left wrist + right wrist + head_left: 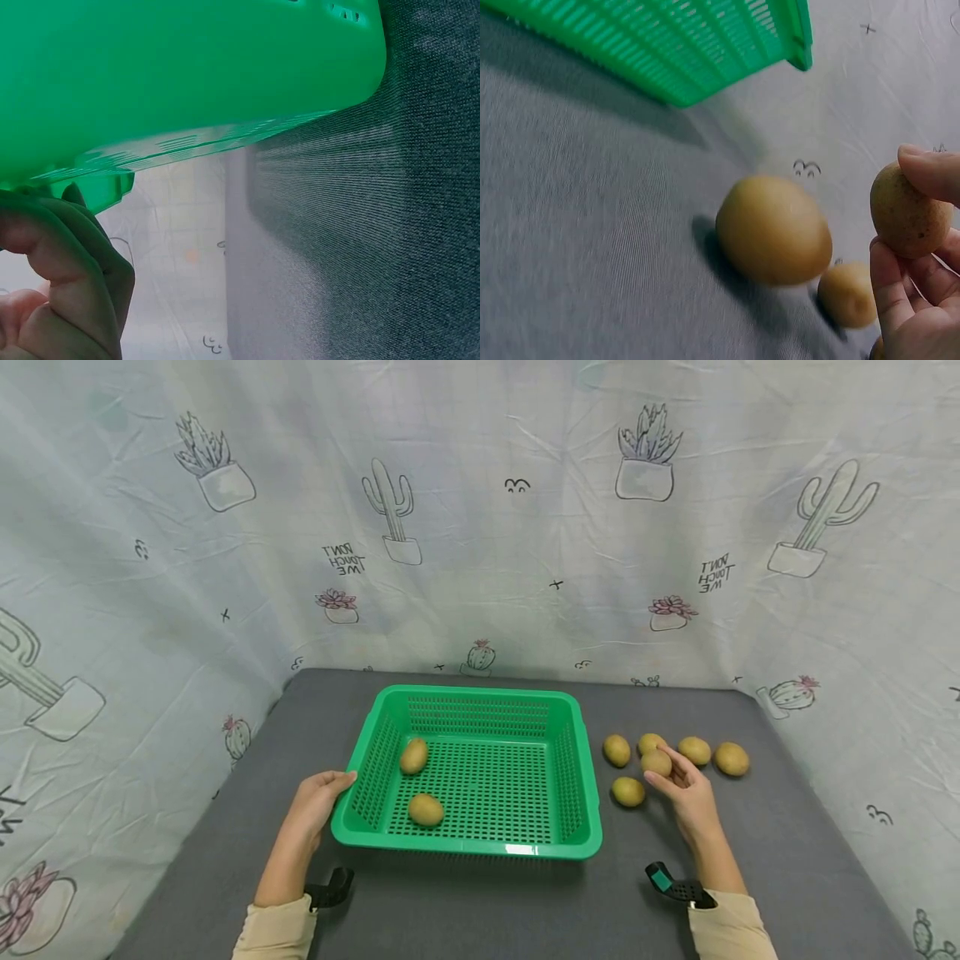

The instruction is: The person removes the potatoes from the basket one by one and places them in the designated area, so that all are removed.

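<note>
A green plastic basket (480, 845) with slotted walls stands on the grey table, and two potatoes, a rear one (414, 756) and a front one (426, 810), lie in its left half. My left hand (318, 802) grips the basket's left rim, its fingers curled under the edge in the left wrist view (67, 277). To the right of the basket, my right hand (688, 793) pinches a potato (911, 211) between thumb and fingers, raised over the table. Beside it on the cloth lie several more potatoes, the nearest one (627, 792) close to the basket's right wall.
Other loose potatoes (617, 750) (694, 750) sit in a loose group right of the basket, the farthest right one (731, 759) near the table's right side. A patterned curtain (480, 527) hangs behind and at both sides of the grey table (465, 910).
</note>
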Demonstrator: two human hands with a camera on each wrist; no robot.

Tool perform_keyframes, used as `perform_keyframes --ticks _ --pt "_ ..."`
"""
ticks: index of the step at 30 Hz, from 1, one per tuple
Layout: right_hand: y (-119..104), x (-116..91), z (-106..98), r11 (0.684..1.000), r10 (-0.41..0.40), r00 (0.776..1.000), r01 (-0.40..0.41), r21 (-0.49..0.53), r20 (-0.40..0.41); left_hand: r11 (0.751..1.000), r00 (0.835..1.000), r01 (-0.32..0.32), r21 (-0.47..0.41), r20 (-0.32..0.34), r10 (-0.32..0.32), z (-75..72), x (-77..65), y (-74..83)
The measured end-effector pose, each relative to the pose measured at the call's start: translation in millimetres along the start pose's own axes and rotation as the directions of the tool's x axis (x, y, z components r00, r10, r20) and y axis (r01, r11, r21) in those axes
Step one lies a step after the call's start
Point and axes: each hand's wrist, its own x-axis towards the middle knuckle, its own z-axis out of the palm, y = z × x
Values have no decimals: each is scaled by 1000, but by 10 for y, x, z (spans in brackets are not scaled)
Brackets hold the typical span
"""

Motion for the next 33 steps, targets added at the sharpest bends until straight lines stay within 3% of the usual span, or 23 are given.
perform_keyframes --ticks 4,13,22,29,33 --pt "58 -30 -43 999 12 999 -13 -33 -37 1000 1000 1 -17 -1 -1 -1 7 -6" --pt "221 -67 -137 975 -10 998 -3 -222 -59 1000 1000 4 -26 -1 -4 3 2 -3" --pt "223 -65 -131 924 -39 997 10 -383 -69 1000 1000 3 -28 1 -3 1 8 -3" --pt "262 -71 -148 857 -53 994 -5 -515 -98 1000 1000 5 -23 -5 -5 0 10 -5" --pt "278 -80 -153 845 -49 994 -10 -535 -96 1000 1000 2 -25 -9 -3 3 8 -1"
